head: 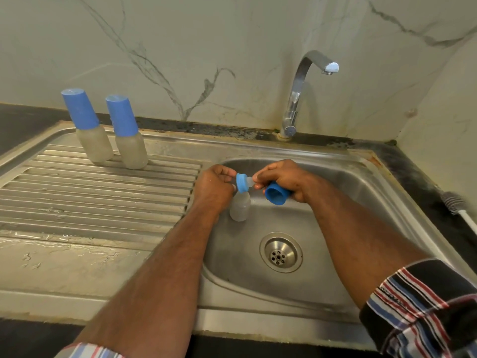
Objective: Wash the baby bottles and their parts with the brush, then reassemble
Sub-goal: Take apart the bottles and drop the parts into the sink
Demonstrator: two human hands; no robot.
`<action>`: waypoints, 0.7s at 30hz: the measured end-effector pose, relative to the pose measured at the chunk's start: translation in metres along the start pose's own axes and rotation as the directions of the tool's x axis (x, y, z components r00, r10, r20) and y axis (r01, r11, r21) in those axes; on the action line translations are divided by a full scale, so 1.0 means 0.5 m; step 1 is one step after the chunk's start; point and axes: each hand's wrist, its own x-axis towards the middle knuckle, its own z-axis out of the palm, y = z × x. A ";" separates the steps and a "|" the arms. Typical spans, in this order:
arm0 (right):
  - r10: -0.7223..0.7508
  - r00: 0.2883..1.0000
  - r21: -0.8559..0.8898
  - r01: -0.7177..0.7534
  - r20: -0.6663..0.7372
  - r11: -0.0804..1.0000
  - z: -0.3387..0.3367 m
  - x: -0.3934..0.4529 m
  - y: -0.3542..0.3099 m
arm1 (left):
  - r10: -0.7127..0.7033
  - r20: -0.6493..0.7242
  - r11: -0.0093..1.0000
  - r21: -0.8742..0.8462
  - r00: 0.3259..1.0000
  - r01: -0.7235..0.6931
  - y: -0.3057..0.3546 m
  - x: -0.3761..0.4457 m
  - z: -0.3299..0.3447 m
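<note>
Over the sink basin (335, 192), both hands work on one small frosted bottle (240, 208), held upright above the basin floor, up-left of the drain (280, 252). Left hand (213, 188): fingers curled at the blue collar ring (242, 182) on the bottle's neck. Right hand (282, 178): thumb and forefinger pinch the clear teat (249, 181) projecting from the ring, while the remaining fingers clamp a blue cap (276, 193), its open mouth facing the camera. Whether the ring is being unscrewed or tightened cannot be told.

Two capped bottles (94, 130) (127, 134) stand on the ribbed drainboard (98, 192), just beside each other. The brush (458, 205) lies on the dark tabletop at the right edge, well apart from the hands. No water runs from the tap (307, 81).

Likely hazards:
- The right hand carries two parts at once; a shifted pinch could release the cap or teat into the basin.
- The bottle body appears supported mainly through its neck; if the ring comes free, the body may drop.
- A soft teat pulled sideways could seat crookedly in the ring.
</note>
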 end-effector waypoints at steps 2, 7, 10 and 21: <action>0.018 0.993 -0.046 -0.024 -0.119 0.999 -0.011 0.008 0.012 | 0.013 -0.006 1.000 0.011 1.000 -0.013 -0.003 0.005 -0.001; -0.006 0.976 -0.456 -0.096 -0.218 0.885 -0.015 0.040 0.051 | 0.039 -0.013 0.997 0.070 0.999 -0.038 -0.004 0.006 0.001; 0.004 0.987 -0.678 -0.114 -0.161 0.726 0.008 0.059 0.075 | 0.040 -0.011 0.997 0.072 0.999 -0.039 -0.001 0.001 0.001; 0.016 0.995 -0.861 -0.094 -0.099 0.499 0.067 0.102 0.115 | 0.060 0.011 0.995 0.078 0.998 -0.061 0.004 -0.003 0.010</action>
